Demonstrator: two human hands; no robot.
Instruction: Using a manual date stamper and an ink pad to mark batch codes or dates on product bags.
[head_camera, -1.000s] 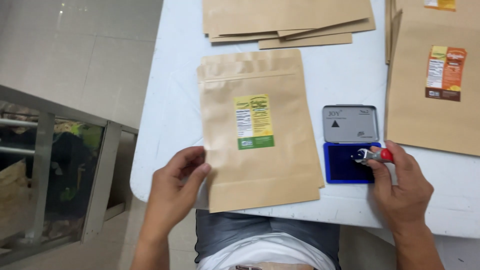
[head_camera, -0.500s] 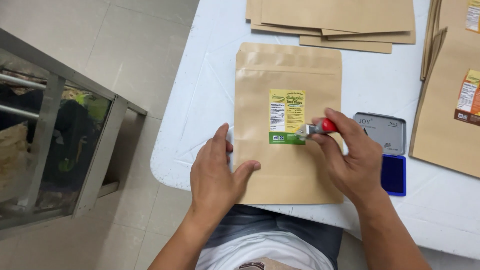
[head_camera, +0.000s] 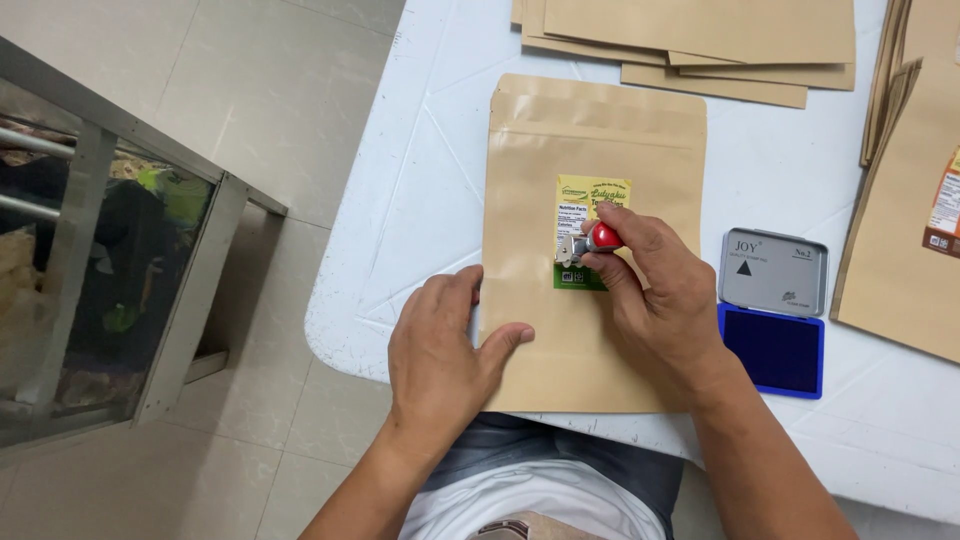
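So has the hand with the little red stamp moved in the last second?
Yes. The right hand carried the red stamp leftward from the blue ink pad onto the pouch's label.

Open blue ink pad (head_camera: 771, 330), stacked kraft pouches (head_camera: 690, 40), white table (head_camera: 420, 200)

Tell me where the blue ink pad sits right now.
In the head view, the blue ink pad lies open on the white table, just right of the right hand and the kraft pouch.
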